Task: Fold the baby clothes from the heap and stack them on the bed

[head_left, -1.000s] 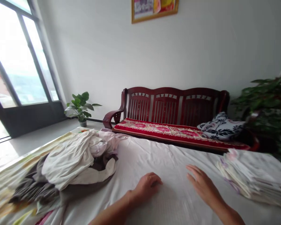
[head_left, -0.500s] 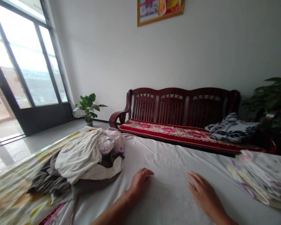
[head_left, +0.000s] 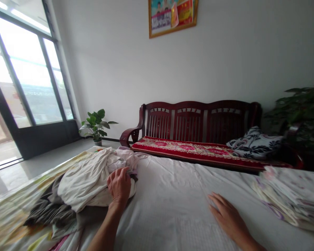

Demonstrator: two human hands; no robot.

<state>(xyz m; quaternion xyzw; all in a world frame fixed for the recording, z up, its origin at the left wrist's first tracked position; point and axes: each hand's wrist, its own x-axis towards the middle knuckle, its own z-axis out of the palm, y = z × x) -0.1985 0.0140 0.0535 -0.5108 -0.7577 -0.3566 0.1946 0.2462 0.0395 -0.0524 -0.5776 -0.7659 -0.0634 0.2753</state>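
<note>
My left hand (head_left: 119,186) is over the right side of a heap of clothes, with its fingers loosely bent and apart above a white garment (head_left: 83,181). Its fingertips are partly hidden, and no cloth is visibly lifted. Under the white garment lies dark grey clothing (head_left: 52,207), with a pale lilac cloth (head_left: 129,155) at the back of the heap. Palm down, my right hand (head_left: 226,212) rests on or just over the white sheet (head_left: 172,202), fingers stretched out and holding nothing. To its right is a stack of folded white cloths (head_left: 298,195).
Beyond the sheet stands a dark red wooden bench (head_left: 189,122) with a red floral cover and a patterned cushion (head_left: 255,143). A potted plant (head_left: 95,125) stands near the glass door (head_left: 39,76). Yellow patterned fabric (head_left: 13,212) lies at the left.
My left hand has moved left from the sheet to the clothes heap. My right hand stays in nearly the same place. The view has tilted up slightly.
</note>
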